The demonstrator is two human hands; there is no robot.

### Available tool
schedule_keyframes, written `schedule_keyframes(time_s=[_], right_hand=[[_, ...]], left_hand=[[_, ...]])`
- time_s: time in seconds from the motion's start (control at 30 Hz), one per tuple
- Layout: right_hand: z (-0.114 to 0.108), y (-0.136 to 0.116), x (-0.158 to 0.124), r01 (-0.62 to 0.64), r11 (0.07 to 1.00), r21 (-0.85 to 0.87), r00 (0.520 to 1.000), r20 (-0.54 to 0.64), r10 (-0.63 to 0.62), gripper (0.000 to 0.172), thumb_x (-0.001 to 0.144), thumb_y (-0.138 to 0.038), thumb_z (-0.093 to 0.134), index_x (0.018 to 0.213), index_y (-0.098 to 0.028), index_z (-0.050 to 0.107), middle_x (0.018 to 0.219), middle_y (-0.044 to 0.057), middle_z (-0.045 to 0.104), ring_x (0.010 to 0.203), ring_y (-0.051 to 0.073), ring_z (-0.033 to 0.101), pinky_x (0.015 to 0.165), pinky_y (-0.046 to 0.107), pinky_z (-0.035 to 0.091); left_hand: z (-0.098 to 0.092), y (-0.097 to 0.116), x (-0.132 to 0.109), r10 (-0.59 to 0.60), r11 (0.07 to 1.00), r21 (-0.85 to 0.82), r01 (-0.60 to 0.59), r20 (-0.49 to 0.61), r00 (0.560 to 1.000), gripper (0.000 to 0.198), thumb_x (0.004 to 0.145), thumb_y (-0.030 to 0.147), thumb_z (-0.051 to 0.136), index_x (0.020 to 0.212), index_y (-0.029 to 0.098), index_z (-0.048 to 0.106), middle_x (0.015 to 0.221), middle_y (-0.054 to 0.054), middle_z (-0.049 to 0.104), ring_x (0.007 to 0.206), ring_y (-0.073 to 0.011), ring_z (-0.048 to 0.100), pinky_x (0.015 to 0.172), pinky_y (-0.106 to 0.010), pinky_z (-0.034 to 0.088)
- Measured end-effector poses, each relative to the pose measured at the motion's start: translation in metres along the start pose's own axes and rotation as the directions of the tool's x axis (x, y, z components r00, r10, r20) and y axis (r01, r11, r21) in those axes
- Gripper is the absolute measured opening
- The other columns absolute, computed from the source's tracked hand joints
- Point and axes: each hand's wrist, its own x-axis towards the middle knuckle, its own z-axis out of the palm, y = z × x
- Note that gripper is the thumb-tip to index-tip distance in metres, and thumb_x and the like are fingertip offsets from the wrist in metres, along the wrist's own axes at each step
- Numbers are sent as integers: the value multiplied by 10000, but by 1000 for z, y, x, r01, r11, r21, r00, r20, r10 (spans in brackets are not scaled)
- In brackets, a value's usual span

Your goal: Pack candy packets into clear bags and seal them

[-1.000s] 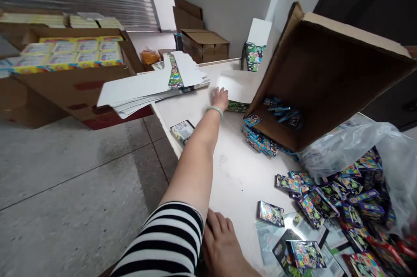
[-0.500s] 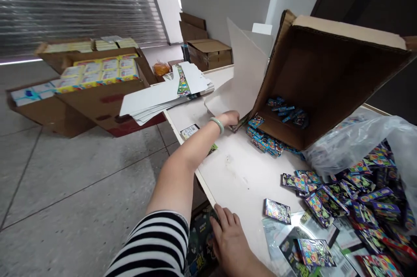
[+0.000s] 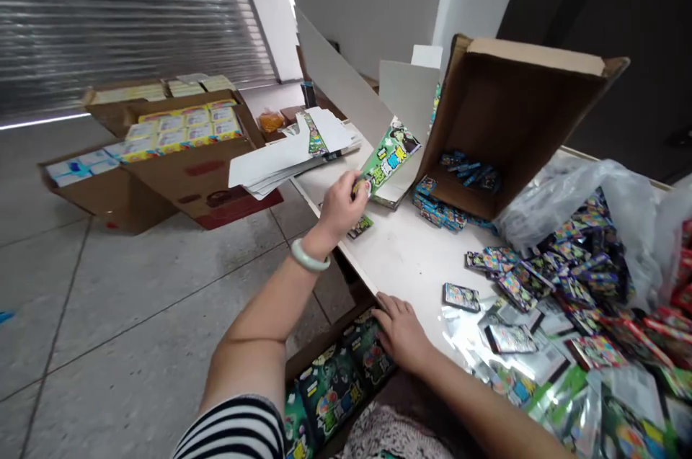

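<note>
While our left hand [image 3: 343, 201] is pinching the end of a glossy green printed card [image 3: 390, 156] over the far side of the white table [image 3: 400, 250], our right hand [image 3: 403, 333] is resting on the near edge, fingers loosely spread. A smooth white panel [image 3: 346, 77] is rising just beyond the left hand; we can't tell if it's joined to the card.

Crowding us: a big brown carton [image 3: 530, 127] is sitting right of the left hand, mouth facing us, holding small blue packs [image 3: 470, 171]. A crinkly clear bag [image 3: 535, 210] is spilling purple packs [image 3: 587, 264] to the right of our right hand.

Below that hand, an open box [image 3: 303, 359] is holding chunky dark green packs [image 3: 332, 390]. Left of our left hand, flat white sheets [image 3: 275, 160] are lying stacked, and past those a corrugated carton [image 3: 167, 181] is holding yellow-and-white boxes [image 3: 189, 129].
</note>
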Motion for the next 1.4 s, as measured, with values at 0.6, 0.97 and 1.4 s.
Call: schedule_keyframes(time_s=[0.6,0.97,1.4], right_hand=[[-113,198,78,-518,773,366,671,-387,632,283,826,-181,575,1091,-162,673,1159,151,717,1118,301,653,1034,489,486],[-239,296,81,-367,871,327,196,-888,415,838,803,-340,666,1495,-151,231,1555,210,324,1479,291,311,1226,523,263],[-312,363,152,-193,779,596,129,-772,623,320,954,-409,414,1034,-177,620,1011,111,669,1115,289,641,1028,566,461]], left_hand=[[77,67,-174,95,957,137,-256,684,723,633,891,-2,337,1516,100,320,1073,-146,683,819,-233,716,703,-337,590],[127,56,-136,-48,976,196,-98,626,778,527,958,86,362,1484,114,391,1182,-170,661,941,-249,721,783,-349,596],[144,45,-147,-46,984,175,-41,467,883,540,958,142,378,1498,136,360,1163,-174,708,1016,-275,726,880,-425,609]])
